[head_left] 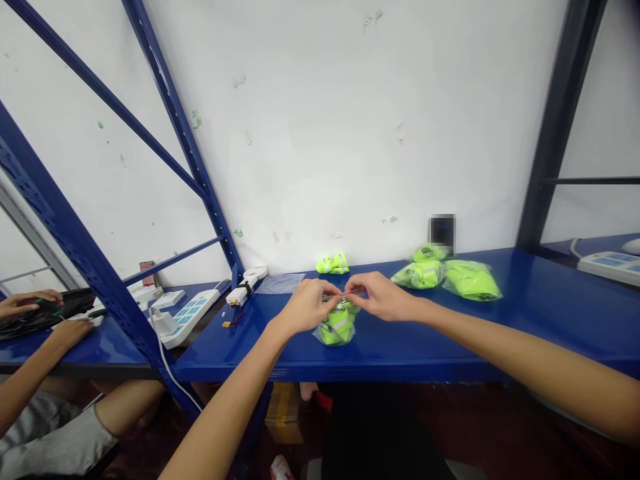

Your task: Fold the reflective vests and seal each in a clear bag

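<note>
A clear plastic bag (pixel 336 331) with a folded neon-yellow reflective vest inside stands near the front edge of the blue table. My left hand (pixel 309 304) pinches the bag's top edge from the left. From the right, my right hand (pixel 376 297) pinches the same edge, with the fingertips of both hands close together. Behind my hands lies a rolled neon-yellow vest (pixel 333 264) with silver stripes, out of any bag. To the right rest more bagged vests, one (pixel 419 274) partly behind another bagged vest (pixel 473 280).
A flat clear plastic bag (pixel 281 283) lies beside a white device (pixel 243 291) with wires and a small white fan (pixel 256 272). Blue shelf posts (pixel 175 100) flank the left side. Past them, a co-worker's hands (pixel 70 330) handle black plastic near a power strip (pixel 193 319).
</note>
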A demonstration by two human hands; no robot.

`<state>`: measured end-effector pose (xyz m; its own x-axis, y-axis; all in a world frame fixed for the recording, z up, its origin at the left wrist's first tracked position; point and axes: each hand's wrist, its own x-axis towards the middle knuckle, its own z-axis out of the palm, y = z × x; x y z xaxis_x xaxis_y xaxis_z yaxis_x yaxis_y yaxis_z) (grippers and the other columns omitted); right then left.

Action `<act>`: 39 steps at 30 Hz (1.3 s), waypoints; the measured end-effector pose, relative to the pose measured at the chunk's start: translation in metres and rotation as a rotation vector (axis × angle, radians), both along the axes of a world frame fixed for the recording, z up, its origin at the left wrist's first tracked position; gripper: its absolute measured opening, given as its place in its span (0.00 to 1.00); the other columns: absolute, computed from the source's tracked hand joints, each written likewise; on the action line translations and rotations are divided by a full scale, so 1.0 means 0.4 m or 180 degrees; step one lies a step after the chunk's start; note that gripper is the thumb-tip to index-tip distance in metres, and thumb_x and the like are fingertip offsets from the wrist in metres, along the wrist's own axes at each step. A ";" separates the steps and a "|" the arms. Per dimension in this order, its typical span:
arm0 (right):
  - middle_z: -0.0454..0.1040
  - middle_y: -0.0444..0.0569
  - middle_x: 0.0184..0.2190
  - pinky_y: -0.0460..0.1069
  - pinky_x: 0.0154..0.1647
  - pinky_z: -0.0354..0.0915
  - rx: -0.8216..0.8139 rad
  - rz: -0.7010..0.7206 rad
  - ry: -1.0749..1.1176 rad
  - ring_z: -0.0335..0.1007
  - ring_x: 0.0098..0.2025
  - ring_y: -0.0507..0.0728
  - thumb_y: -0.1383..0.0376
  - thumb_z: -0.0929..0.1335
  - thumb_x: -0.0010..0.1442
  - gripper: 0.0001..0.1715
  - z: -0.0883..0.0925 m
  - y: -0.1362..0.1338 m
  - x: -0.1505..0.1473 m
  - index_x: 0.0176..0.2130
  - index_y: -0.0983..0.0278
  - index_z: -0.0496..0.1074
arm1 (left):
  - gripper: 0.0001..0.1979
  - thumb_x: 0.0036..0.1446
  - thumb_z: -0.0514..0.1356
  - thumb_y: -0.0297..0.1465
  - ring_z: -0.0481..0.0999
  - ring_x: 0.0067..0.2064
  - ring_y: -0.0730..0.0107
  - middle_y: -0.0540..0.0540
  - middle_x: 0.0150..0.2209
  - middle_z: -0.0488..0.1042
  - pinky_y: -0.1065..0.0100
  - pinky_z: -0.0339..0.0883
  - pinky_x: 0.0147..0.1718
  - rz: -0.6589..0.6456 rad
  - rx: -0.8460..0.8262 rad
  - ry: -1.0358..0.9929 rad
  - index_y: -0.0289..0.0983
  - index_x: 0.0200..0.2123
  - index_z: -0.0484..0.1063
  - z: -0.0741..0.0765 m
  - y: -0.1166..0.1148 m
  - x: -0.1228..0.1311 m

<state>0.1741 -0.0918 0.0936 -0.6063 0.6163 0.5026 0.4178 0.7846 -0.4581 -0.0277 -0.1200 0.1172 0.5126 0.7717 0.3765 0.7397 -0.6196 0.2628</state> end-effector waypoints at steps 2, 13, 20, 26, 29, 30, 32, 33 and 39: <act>0.76 0.49 0.31 0.48 0.34 0.61 0.0224 -0.0065 -0.0108 0.69 0.32 0.54 0.65 0.64 0.61 0.08 -0.006 -0.002 0.004 0.34 0.65 0.72 | 0.12 0.59 0.57 0.37 0.77 0.38 0.65 0.46 0.37 0.80 0.69 0.66 0.37 -0.0078 -0.0065 -0.0133 0.39 0.38 0.79 0.003 -0.003 -0.005; 0.74 0.48 0.35 0.49 0.37 0.61 0.0388 -0.0064 -0.0163 0.69 0.36 0.55 0.65 0.63 0.62 0.05 -0.024 0.009 -0.001 0.37 0.63 0.69 | 0.12 0.59 0.54 0.33 0.73 0.32 0.69 0.47 0.32 0.79 0.69 0.64 0.33 -0.0006 0.0077 -0.0113 0.36 0.34 0.77 -0.004 -0.005 -0.011; 0.72 0.50 0.37 0.49 0.37 0.60 0.0968 -0.0087 -0.0469 0.67 0.35 0.55 0.62 0.60 0.67 0.09 -0.026 -0.002 -0.018 0.39 0.62 0.67 | 0.10 0.60 0.55 0.32 0.74 0.34 0.68 0.47 0.34 0.78 0.69 0.64 0.35 -0.0102 0.0188 -0.0029 0.37 0.35 0.76 -0.006 -0.007 -0.014; 0.75 0.50 0.35 0.50 0.38 0.58 0.1388 -0.0080 -0.0780 0.68 0.33 0.55 0.65 0.58 0.68 0.12 -0.027 -0.020 -0.020 0.39 0.63 0.69 | 0.08 0.61 0.55 0.33 0.71 0.38 0.67 0.46 0.33 0.73 0.68 0.63 0.38 -0.0366 0.0450 0.0295 0.37 0.33 0.72 -0.002 -0.023 -0.037; 0.75 0.51 0.36 0.50 0.39 0.59 0.1420 -0.0036 -0.0778 0.69 0.35 0.55 0.64 0.58 0.69 0.13 -0.029 -0.023 -0.013 0.40 0.64 0.70 | 0.10 0.64 0.52 0.32 0.70 0.39 0.66 0.46 0.34 0.72 0.67 0.63 0.39 -0.0450 0.0612 0.0560 0.36 0.34 0.71 0.000 -0.037 -0.039; 0.76 0.51 0.36 0.50 0.39 0.59 0.1421 -0.0019 -0.0743 0.70 0.36 0.55 0.63 0.58 0.69 0.14 -0.031 -0.023 -0.011 0.40 0.64 0.70 | 0.11 0.65 0.50 0.31 0.69 0.39 0.66 0.45 0.34 0.71 0.66 0.63 0.39 -0.0447 0.0671 0.0657 0.36 0.35 0.71 0.000 -0.041 -0.038; 0.76 0.51 0.36 0.50 0.39 0.60 0.1448 0.0022 -0.0675 0.71 0.37 0.56 0.63 0.58 0.69 0.14 -0.036 -0.021 -0.005 0.41 0.64 0.71 | 0.13 0.66 0.48 0.32 0.69 0.38 0.66 0.45 0.34 0.71 0.65 0.62 0.40 -0.0442 0.0770 0.0830 0.36 0.36 0.70 0.000 -0.045 -0.034; 0.76 0.51 0.36 0.50 0.40 0.60 0.1478 0.0045 -0.0650 0.71 0.37 0.56 0.63 0.58 0.69 0.14 -0.039 -0.019 -0.003 0.41 0.64 0.71 | 0.13 0.67 0.47 0.32 0.69 0.38 0.66 0.45 0.35 0.71 0.65 0.63 0.40 -0.0441 0.0799 0.0882 0.36 0.37 0.70 -0.002 -0.046 -0.032; 0.76 0.52 0.37 0.50 0.39 0.59 0.1824 0.0115 -0.0504 0.70 0.37 0.55 0.66 0.59 0.68 0.13 -0.060 -0.009 -0.002 0.41 0.65 0.71 | 0.15 0.68 0.44 0.33 0.69 0.38 0.66 0.45 0.35 0.70 0.66 0.63 0.37 -0.0389 0.0857 0.0951 0.36 0.38 0.69 -0.019 -0.032 -0.028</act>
<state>0.1735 -0.0952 0.0697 -0.7164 0.2511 0.6509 0.4150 0.9034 0.1082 -0.0388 -0.1329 0.1096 0.7115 0.5927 0.3774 0.6756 -0.7247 -0.1355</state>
